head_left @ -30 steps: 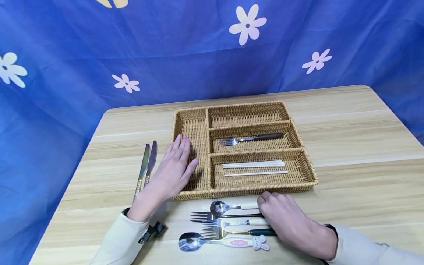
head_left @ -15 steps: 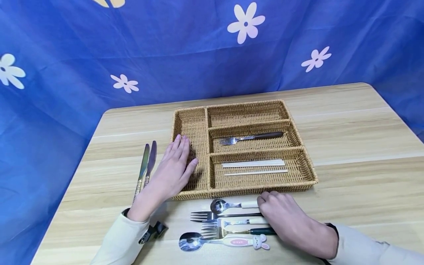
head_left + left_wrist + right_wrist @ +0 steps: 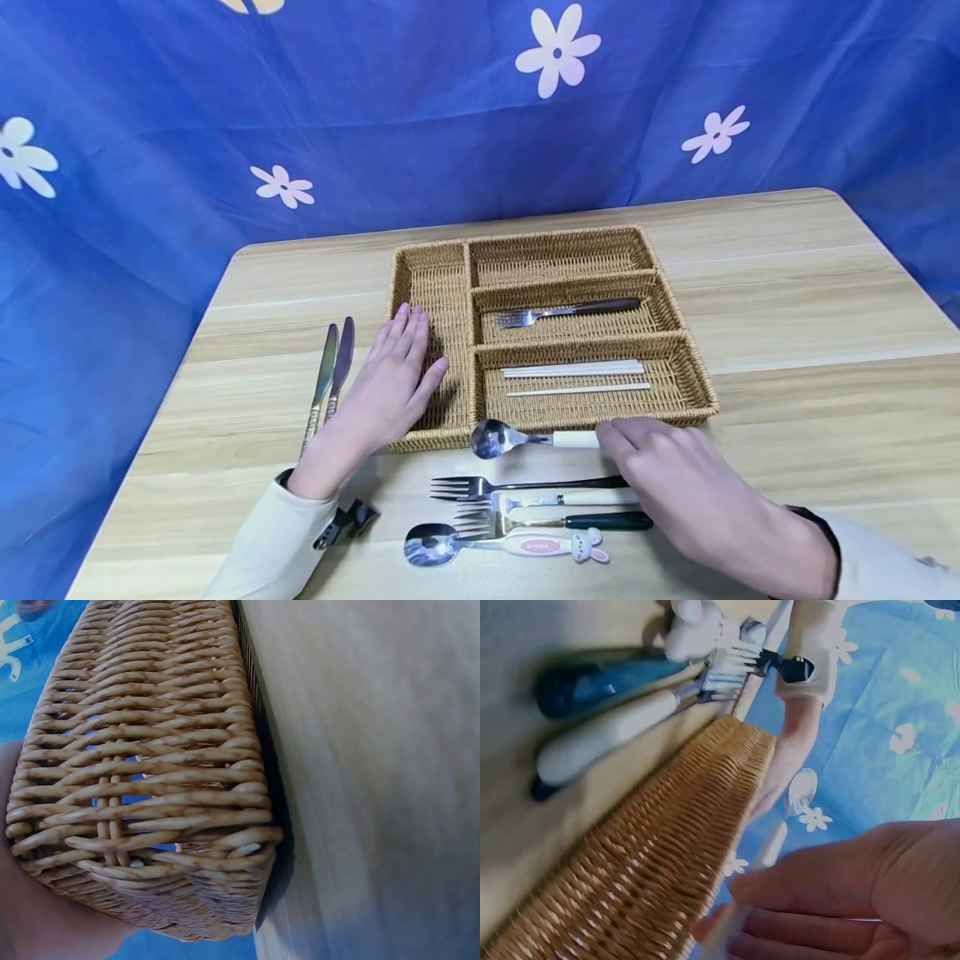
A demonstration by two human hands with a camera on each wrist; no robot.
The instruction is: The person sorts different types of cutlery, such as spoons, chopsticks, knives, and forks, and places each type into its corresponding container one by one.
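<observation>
My right hand [image 3: 686, 483] pinches the white handle of a spoon [image 3: 573, 439] between thumb and fingers, lifted above the table just in front of the basket. In the right wrist view the spoon [image 3: 772, 841] shows beyond the thumb, bowl pointing away. My left hand [image 3: 392, 379] lies with straight fingers over the left side of the woven cutlery basket [image 3: 592, 427], thumb reaching into the long left compartment. The left wrist view shows the basket's woven side [image 3: 150, 780] close up. A fork with a dark handle [image 3: 607, 307] lies in the middle compartment, and white chopsticks [image 3: 573, 369] in the front one.
In front of the basket lie a black fork [image 3: 547, 483], a white-handled fork [image 3: 596, 497], a green-handled fork [image 3: 607, 521] and a rabbit-handled spoon [image 3: 536, 546]. Two knives [image 3: 324, 367] lie left of the basket. A blue flowered cloth [image 3: 420, 108] hangs behind the table.
My right hand has raised the white-handled spoon off the table and moved it slightly right and toward the basket. The left hand has stayed in place.
</observation>
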